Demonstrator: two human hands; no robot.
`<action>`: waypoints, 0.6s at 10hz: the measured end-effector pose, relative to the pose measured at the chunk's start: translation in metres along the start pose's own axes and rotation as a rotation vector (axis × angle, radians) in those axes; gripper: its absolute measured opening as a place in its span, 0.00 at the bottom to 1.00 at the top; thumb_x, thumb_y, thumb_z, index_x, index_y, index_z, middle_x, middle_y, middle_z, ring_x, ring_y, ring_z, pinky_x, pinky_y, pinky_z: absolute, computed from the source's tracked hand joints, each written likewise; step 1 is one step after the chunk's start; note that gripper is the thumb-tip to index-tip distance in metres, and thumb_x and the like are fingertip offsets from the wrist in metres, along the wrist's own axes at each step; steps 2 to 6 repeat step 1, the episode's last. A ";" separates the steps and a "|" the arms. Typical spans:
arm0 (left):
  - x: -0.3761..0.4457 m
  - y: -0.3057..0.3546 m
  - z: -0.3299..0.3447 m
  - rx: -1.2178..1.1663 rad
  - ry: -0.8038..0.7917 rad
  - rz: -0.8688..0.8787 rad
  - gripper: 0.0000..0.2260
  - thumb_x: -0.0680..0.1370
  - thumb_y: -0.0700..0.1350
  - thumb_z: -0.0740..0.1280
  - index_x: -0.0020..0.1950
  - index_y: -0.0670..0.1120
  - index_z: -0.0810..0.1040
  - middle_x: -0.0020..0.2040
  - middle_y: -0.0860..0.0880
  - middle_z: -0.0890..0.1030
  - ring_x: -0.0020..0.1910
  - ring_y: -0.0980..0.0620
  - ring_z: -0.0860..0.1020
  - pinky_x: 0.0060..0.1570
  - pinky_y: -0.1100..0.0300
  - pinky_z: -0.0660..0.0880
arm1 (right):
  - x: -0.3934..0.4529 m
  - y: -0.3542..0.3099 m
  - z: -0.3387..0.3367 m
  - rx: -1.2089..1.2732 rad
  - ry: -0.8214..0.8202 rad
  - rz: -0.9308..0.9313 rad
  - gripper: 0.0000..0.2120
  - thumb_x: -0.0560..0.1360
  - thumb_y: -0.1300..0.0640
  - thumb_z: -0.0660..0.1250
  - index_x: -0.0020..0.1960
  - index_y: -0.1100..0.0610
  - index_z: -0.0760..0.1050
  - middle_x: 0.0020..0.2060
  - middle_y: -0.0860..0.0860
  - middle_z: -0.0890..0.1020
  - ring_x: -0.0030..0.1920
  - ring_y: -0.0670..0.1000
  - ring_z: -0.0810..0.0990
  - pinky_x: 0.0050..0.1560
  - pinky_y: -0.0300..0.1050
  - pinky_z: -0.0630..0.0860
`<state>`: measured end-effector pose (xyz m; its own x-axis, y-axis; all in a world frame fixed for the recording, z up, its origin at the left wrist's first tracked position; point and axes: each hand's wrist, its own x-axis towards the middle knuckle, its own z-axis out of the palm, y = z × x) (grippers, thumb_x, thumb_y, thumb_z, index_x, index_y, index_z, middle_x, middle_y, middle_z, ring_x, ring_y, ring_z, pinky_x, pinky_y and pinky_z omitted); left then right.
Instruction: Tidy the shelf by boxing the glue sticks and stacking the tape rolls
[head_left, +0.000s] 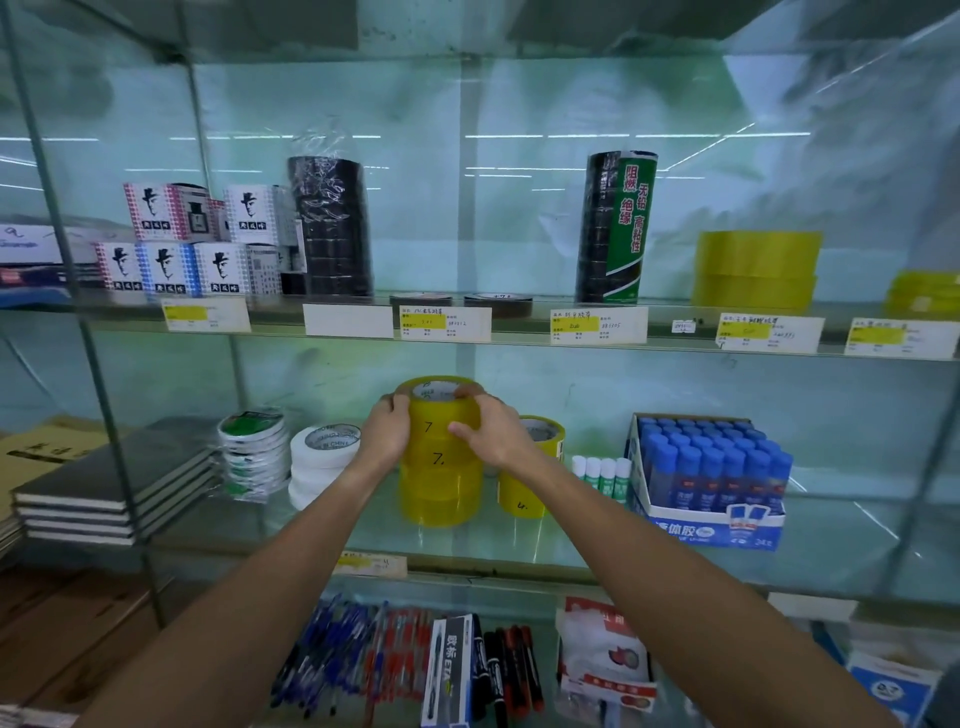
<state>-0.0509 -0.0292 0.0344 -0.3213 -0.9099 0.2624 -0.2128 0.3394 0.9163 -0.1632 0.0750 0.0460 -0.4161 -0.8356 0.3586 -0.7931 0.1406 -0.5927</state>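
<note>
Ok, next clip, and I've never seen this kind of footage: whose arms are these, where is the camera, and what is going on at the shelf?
There is no machine here. A person wears one wide camera on the head, looking forward and down, so both bare arms reach in from below. The left hand and right hand grip the top roll of a stack of yellow tape rolls standing on a glass shelf. Right of it stand a smaller yellow roll, a few loose glue sticks and a box of blue-capped glue. Left of it stand white tape rolls and notebooks. The shelf above holds black tape and small boxes.
</note>
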 end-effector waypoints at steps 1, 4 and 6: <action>-0.005 0.007 -0.001 0.051 0.109 0.119 0.14 0.82 0.45 0.56 0.64 0.40 0.74 0.56 0.43 0.77 0.54 0.44 0.75 0.54 0.55 0.70 | -0.009 -0.001 -0.018 -0.010 0.030 -0.044 0.27 0.77 0.54 0.68 0.73 0.51 0.63 0.66 0.55 0.75 0.65 0.58 0.74 0.65 0.53 0.72; -0.005 0.007 -0.001 0.051 0.109 0.119 0.14 0.82 0.45 0.56 0.64 0.40 0.74 0.56 0.43 0.77 0.54 0.44 0.75 0.54 0.55 0.70 | -0.009 -0.001 -0.018 -0.010 0.030 -0.044 0.27 0.77 0.54 0.68 0.73 0.51 0.63 0.66 0.55 0.75 0.65 0.58 0.74 0.65 0.53 0.72; -0.005 0.007 -0.001 0.051 0.109 0.119 0.14 0.82 0.45 0.56 0.64 0.40 0.74 0.56 0.43 0.77 0.54 0.44 0.75 0.54 0.55 0.70 | -0.009 -0.001 -0.018 -0.010 0.030 -0.044 0.27 0.77 0.54 0.68 0.73 0.51 0.63 0.66 0.55 0.75 0.65 0.58 0.74 0.65 0.53 0.72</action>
